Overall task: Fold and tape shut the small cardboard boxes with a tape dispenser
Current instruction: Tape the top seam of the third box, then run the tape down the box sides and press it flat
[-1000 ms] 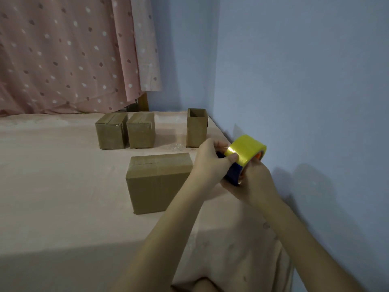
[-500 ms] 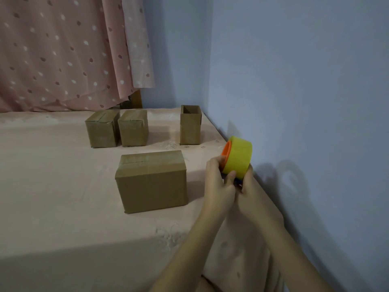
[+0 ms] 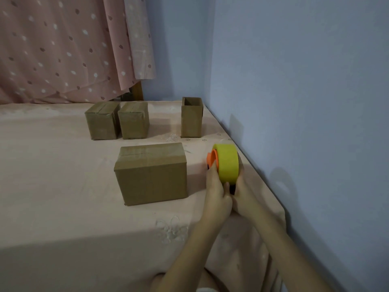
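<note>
A tape dispenser [image 3: 226,163] with a yellow roll and an orange hub stands on edge near the table's right side. My left hand [image 3: 216,192] grips its left side and my right hand [image 3: 245,194] grips its right side from below. A closed cardboard box [image 3: 151,173] with tape across its top sits just left of the hands. At the back stand two closed small boxes [image 3: 102,121] [image 3: 133,120] side by side, and an upright box [image 3: 192,116] whose top is open.
The table [image 3: 52,186] is covered with a pink cloth. A blue wall [image 3: 294,102] runs along the table's right edge, close to the dispenser. A pink dotted curtain [image 3: 63,49] hangs behind the back boxes.
Both hands have lowered the dispenser from above the table toward the cloth and turned it so the roll stands on edge. The boxes have not moved.
</note>
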The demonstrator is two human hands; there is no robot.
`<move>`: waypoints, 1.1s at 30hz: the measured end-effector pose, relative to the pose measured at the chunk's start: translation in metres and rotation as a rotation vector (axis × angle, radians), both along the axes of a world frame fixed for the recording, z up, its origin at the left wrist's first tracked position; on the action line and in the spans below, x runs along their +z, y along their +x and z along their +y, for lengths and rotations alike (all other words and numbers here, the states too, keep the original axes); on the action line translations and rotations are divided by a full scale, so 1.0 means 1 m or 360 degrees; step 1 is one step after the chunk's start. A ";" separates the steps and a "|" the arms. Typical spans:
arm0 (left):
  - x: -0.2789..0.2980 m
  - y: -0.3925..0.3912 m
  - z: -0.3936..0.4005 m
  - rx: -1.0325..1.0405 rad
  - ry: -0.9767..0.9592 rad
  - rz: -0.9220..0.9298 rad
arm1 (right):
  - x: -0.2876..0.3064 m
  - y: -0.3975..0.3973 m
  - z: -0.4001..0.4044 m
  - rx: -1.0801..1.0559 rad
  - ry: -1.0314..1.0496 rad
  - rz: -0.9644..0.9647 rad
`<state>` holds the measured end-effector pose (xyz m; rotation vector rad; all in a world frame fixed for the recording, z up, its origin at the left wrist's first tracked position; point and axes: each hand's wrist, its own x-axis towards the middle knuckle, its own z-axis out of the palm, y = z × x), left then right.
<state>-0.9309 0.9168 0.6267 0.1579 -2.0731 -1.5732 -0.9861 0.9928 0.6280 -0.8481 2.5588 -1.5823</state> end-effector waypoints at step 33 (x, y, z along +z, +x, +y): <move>0.079 0.044 -0.128 0.0500 -0.1789 -0.0446 | 0.113 -0.007 -0.081 0.0354 0.0636 0.0401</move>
